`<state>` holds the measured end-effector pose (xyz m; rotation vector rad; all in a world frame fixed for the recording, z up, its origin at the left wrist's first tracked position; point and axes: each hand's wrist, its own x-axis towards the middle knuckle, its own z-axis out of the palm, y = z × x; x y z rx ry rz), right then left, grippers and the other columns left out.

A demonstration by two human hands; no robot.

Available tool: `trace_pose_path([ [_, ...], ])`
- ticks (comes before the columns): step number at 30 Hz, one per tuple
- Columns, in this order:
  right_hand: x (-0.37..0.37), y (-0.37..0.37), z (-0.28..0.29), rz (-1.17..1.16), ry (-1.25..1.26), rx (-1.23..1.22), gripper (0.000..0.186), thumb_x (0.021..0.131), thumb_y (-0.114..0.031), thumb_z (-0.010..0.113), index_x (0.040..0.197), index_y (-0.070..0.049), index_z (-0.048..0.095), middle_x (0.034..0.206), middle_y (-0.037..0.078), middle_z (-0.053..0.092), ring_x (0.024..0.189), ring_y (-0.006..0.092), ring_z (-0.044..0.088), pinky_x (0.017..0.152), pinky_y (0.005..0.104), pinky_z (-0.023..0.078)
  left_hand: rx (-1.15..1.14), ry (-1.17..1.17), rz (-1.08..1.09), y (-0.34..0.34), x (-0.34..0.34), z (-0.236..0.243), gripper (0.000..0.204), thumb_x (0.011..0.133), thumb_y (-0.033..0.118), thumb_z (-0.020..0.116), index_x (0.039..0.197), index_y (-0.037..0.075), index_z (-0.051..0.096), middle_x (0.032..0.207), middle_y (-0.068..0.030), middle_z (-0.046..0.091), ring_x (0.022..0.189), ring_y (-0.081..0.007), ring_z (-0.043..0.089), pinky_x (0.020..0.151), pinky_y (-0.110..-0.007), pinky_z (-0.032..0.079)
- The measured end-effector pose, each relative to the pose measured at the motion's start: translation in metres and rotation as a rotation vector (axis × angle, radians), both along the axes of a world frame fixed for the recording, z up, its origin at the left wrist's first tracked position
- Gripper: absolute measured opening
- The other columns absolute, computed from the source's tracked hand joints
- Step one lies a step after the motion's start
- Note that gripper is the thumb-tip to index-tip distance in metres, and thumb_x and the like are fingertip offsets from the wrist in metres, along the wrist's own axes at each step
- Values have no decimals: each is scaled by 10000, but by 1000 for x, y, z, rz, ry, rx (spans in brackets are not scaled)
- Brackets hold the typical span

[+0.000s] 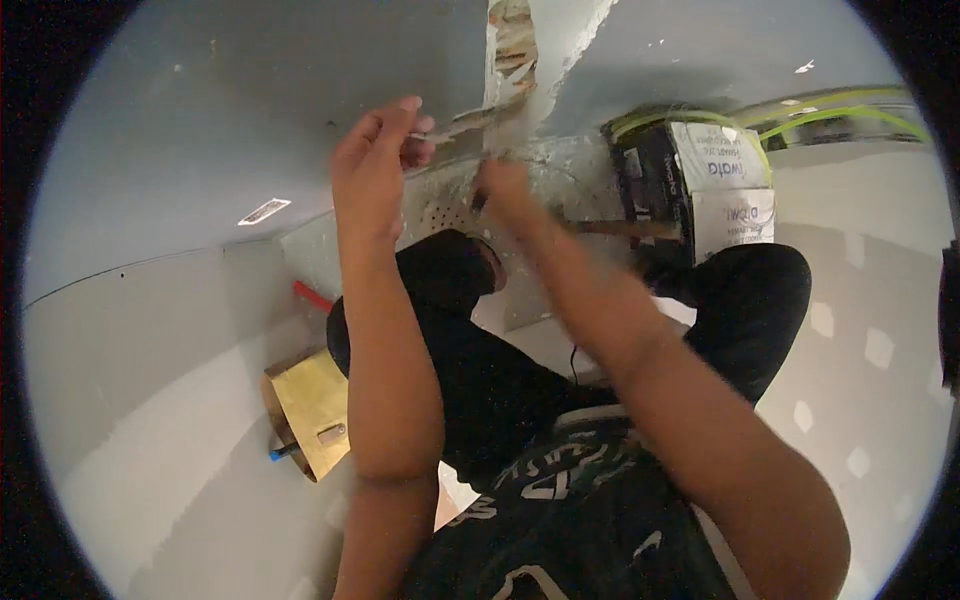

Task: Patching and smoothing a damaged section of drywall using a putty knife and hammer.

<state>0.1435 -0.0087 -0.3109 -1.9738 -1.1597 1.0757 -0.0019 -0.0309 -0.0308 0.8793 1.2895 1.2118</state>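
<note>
Near the upper middle of the frame, the left hand (375, 160) is pinching a thin pale tool (470, 122) against the broken gap in the grey wall (250, 120). The right hand (505, 195), blurred, is gripping a wooden-handled tool (620, 229). A brass-coloured box (312, 410) is lying at lower left.

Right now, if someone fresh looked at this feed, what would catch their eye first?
Probably the broken strip in the grey wall at top centre, its rough inside exposed. Just below it, the left hand pinches a thin tool against the wall, while the blurred right hand grips what looks like a hammer handle. A yellow-tan box lies on the floor at lower left.
</note>
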Motion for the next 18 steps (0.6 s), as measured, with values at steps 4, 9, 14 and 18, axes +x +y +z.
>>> trace_pose_path([
  [4,-34,4,35,-489,852,-257,153,813,-170,618,808,-18,603,783,161,642,620,262,626,571,432,477,-18,17,66,-18,-32,-13,278,884,276,655,1038,46,685,872,-73,669,718,-149,603,681,-280,489],
  [9,-17,-26,-53,110,12,225,233,588,-122,753,811,-149,692,801,59,671,677,300,661,580,409,504,23,-60,-36,14,19,12,271,879,265,657,1037,46,686,879,-74,672,714,-148,602,680,-282,485],
  [14,16,22,9,476,-438,196,286,549,-97,764,822,-154,700,790,70,681,736,306,674,635,414,518,-15,41,15,-15,-23,-12,273,898,274,640,1037,44,687,880,-69,673,716,-144,603,674,-280,481],
  [18,90,70,24,-590,919,-79,230,556,-54,737,769,-136,708,790,76,690,740,276,680,619,380,520,10,18,-15,1,-1,7,273,910,272,623,1043,43,686,886,-74,674,717,-142,603,675,-280,481],
])
